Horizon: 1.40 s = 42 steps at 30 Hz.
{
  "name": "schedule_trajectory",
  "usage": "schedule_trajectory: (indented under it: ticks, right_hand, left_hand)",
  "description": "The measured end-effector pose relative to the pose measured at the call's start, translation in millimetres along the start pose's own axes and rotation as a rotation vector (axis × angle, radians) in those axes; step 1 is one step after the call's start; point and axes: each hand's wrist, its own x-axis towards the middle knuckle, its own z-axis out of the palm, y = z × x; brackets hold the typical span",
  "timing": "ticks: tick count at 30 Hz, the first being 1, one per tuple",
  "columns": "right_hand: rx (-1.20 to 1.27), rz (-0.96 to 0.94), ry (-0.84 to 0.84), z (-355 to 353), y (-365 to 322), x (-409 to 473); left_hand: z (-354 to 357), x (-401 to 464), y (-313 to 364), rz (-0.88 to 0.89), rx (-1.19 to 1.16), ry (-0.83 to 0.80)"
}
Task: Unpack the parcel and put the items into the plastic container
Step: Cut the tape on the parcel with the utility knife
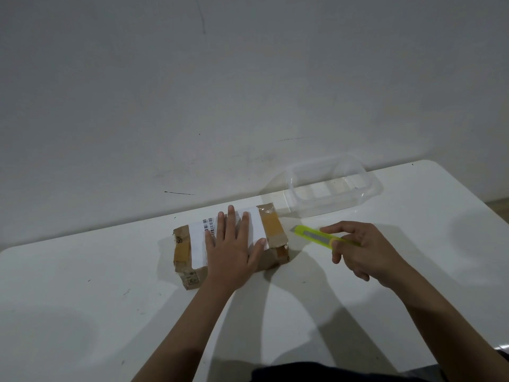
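Nearest, both forearms reach forward over the white table. The left hand lies flat, fingers spread, palm down on top of the parcel, pressing on its white label and gripping nothing. The parcel is a brown cardboard box wrapped in tan tape, still sealed, sitting mid-table with a barcode showing just beside the fingertips. To its right, the right hand grasps a yellow-green cutter between thumb and fingers, its tip pointing toward the parcel's right end, near it but apart. Farther back, near the table's far edge by the wall, stands the clear plastic container, open and well apart from the parcel.
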Motion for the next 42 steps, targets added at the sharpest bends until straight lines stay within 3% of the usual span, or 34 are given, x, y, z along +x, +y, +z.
schedule_trajectory:
  ticks: [5,12,17,27,30,35,38,42]
  right_hand:
    - [0.094,-0.074,0.085,13,0,1]
    - [0.118,-0.152,0.028,37,0,-2]
    - [0.113,-0.155,-0.013,49,-1,1]
    - [0.054,-0.137,-0.034,58,1,2]
    - [0.023,-0.132,-0.02,58,3,2]
    - [0.003,-0.098,0.001,55,9,3]
    - [0.001,-0.083,0.001,53,12,1]
    - [-0.007,-0.053,-0.021,54,12,0]
  left_hand:
    - [-11,2,2,-0.095,-0.084,-0.009]
    - [-45,1,-22,-0.088,0.082,-0.128]
    - [-63,-7,-54,-0.047,-0.197,-0.265]
    - [-44,-26,-22,-0.281,-0.283,0.085]
    - [-38,-28,-3,-0.337,-0.373,0.088]
    - [-33,-28,-10,-0.004,-0.183,-0.181]
    - [-34,-26,-14,0.028,-0.152,-0.251]
    - [-29,-24,-6,0.015,-0.129,-0.204]
